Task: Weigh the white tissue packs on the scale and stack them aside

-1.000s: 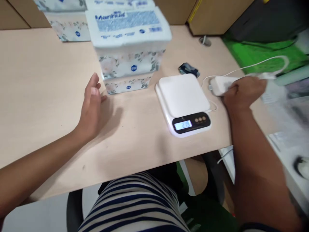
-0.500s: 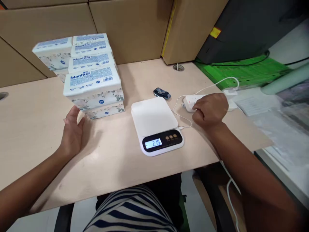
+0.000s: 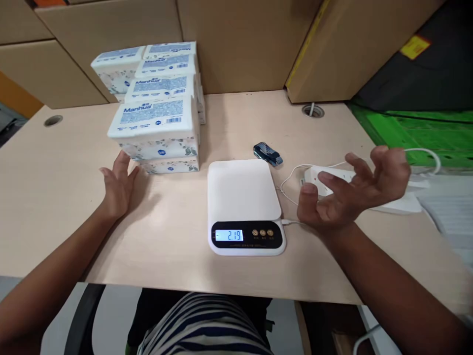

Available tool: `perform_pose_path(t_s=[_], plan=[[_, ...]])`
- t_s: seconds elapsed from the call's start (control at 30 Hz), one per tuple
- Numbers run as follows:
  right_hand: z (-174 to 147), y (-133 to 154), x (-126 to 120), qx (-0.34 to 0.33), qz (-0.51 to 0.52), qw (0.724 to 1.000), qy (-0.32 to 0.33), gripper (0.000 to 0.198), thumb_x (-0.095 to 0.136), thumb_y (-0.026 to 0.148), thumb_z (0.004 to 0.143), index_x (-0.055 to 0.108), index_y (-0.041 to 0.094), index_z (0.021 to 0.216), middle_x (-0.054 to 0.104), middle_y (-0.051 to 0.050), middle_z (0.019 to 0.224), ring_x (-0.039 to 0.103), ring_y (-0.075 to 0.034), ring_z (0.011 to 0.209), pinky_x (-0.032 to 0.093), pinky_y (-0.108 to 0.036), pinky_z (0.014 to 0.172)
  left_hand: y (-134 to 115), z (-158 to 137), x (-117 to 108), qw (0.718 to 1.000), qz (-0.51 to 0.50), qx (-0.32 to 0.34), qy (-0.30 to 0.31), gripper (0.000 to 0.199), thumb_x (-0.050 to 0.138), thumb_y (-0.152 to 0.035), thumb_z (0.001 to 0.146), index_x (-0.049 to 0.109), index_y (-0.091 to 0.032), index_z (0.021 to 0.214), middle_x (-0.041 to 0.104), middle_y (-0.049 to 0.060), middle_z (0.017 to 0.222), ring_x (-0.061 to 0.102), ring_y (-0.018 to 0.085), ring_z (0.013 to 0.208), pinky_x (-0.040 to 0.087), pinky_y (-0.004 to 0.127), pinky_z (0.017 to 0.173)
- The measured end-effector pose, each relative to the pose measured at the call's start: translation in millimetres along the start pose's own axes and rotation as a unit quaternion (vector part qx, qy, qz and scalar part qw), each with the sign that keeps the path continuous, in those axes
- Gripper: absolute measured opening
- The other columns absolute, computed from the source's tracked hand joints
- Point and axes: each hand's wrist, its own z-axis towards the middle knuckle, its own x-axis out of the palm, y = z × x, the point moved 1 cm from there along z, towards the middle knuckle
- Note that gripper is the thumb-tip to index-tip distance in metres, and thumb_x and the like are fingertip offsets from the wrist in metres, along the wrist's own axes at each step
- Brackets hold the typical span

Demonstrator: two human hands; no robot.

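Right hand (image 3: 353,197) grip is apart and empty: palm up, fingers spread and curled, raised off the table (image 3: 55,197) just right of the scale (image 3: 244,207). Nearest thing to it is the white power strip (image 3: 321,176), which lies directly behind the fingers, partly hidden by them; I can't tell whether a fingertip touches it, it reads as a gap. Strip's long axis runs left to right, roughly parallel to the scale's front edge, with its near end pointing toward the scale and the rest going off to the right under the hand. A thin white cable (image 3: 290,183) loops from that end back to the scale's right side. Left hand (image 3: 118,185) grip is also apart: flat, palm down on the table, well left of the scale, fingertips just beside the bottom pack of the tissue stack (image 3: 158,128), holding nothing. The stack sits behind and left of the scale, front column two packs high, more packs lined up behind it. Scale platform is bare, display lit and reading 219 as far as I can make out. A small dark blue object (image 3: 268,153) lies just behind the scale's right rear corner, between scale and strip, touching neither. So: right hand is the closer one to the strip by far, left hand the closer one to the tissue packs, scale sits between the two.
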Motion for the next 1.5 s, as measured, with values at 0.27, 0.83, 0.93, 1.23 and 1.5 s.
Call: perform_pose_path(t_s=[0.27, 0.83, 0.93, 1.23, 1.5], plan=[[27, 16, 11, 0.062, 0.060, 0.992, 0.093, 0.038, 0.065, 0.028, 0.099, 0.069, 0.035, 0.136, 0.065, -0.008, 0.146, 0.065, -0.034, 0.137, 0.053, -0.062, 0.118, 13, -14, 0, 0.991, 0.062, 0.111, 0.045, 0.103, 0.010, -0.093, 0.097, 0.009, -0.029, 0.178, 0.004, 0.001, 0.191, -0.001, 0.035, 0.177, 0.012, 0.065, 0.143], [119, 150, 49, 0.386, 0.452, 0.782, 0.186, 0.075, 0.079, 0.044, 0.090, 0.051, 0.030, 0.158, 0.054, -0.010, 0.171, 0.052, -0.029, 0.159, 0.040, -0.051, 0.135, -89, -78, 46, 0.959, -0.052, 0.250, 0.124, 0.095, 0.025, -0.084, 0.105, -0.014, -0.036, 0.178, -0.017, -0.001, 0.189, -0.010, 0.032, 0.176, 0.003, 0.053, 0.145], [91, 134, 6, 0.397, 0.403, 0.817, 0.114, 0.066, 0.081, 0.046, 0.090, 0.053, 0.031, 0.148, 0.059, -0.012, 0.166, 0.056, -0.027, 0.155, 0.044, -0.050, 0.131, -105, -100, 72, 0.946, -0.082, 0.255, 0.184, 0.094, 0.025, -0.084, 0.106, -0.016, -0.037, 0.177, -0.020, -0.004, 0.188, -0.011, 0.031, 0.176, 0.001, 0.051, 0.145], [23, 46, 16, 0.531, 0.279, 0.797, 0.078, 0.059, 0.075, 0.077, 0.079, 0.057, 0.030, 0.110, 0.080, -0.011, 0.120, 0.076, -0.033, 0.119, 0.058, -0.063, 0.110, -63, -91, 140, 0.964, -0.101, -0.012, 0.245, 0.114, 0.029, -0.094, 0.096, -0.030, -0.033, 0.173, -0.017, 0.000, 0.188, -0.011, 0.029, 0.176, 0.005, 0.052, 0.145], [17, 34, 45, 0.537, 0.339, 0.764, 0.116, 0.093, 0.068, 0.082, 0.083, 0.047, 0.036, 0.161, 0.065, -0.011, 0.161, 0.066, -0.033, 0.145, 0.047, -0.059, 0.127, -47, -73, 125, 0.963, -0.052, -0.006, 0.266, 0.095, 0.027, -0.087, 0.103, 0.008, -0.035, 0.180, -0.001, -0.004, 0.188, 0.002, 0.036, 0.176, 0.016, 0.055, 0.144]])
